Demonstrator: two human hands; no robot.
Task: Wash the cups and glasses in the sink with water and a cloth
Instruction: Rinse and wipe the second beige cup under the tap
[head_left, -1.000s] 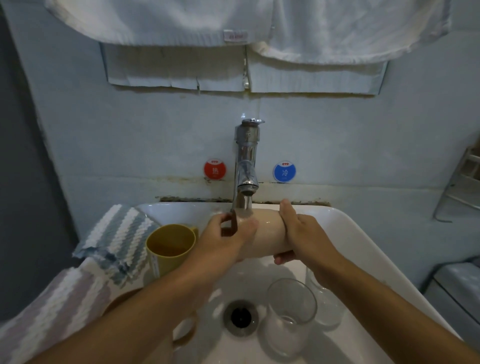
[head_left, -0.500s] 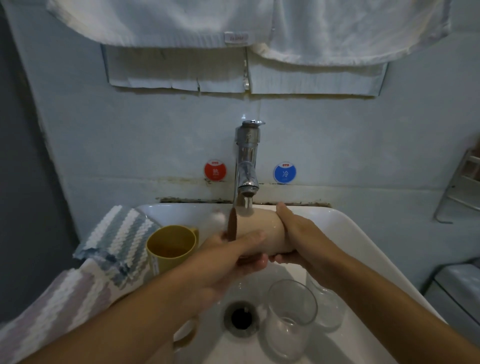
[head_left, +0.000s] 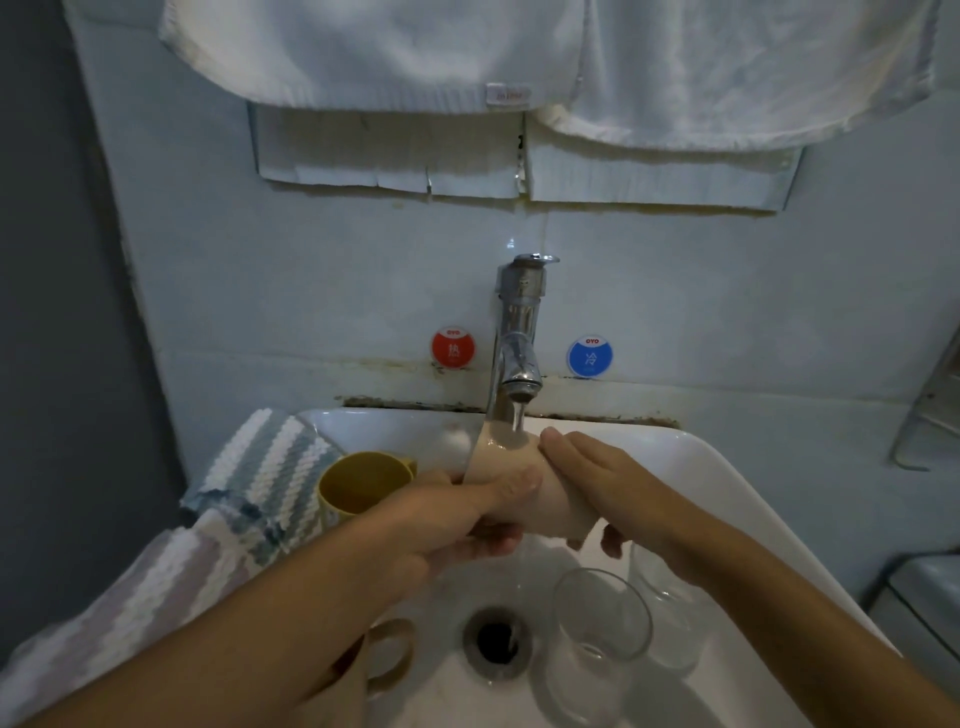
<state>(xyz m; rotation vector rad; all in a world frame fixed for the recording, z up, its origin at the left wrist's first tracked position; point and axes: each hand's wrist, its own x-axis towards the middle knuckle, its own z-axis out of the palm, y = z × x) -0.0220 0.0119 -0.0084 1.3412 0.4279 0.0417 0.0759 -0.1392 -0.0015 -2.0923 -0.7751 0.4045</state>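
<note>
Rinsing under the running tap (head_left: 517, 338), a beige cup (head_left: 511, 486) lies on its side above the basin, its open end turned to the left and the stream striking its upper wall. The left hand (head_left: 467, 519) holds it near the mouth, thumb laid across the top of the wall and fingers curled beneath, while the right hand (head_left: 602, 493) wraps the base end, thumb on top and fingertips showing below; both have a firm hold on it, and neither has hold of a cloth. Below them water runs toward the drain (head_left: 496, 644) of the white sink (head_left: 727, 493). A clear glass (head_left: 600, 639) stands upright just right of the drain, with a second glass (head_left: 670, 629) behind it, partly hidden by the right forearm. A yellow cup (head_left: 358, 486) stands at the basin's left edge against the striped cloth (head_left: 260, 483) draped over the rim, and a brownish mug handle (head_left: 389, 654) shows under the left forearm. By the look of it, the job is at an early-to-middle stage: one cup is under water, and whether the other four vessels have been washed cannot be told, though the cloth is lying unused.
</note>
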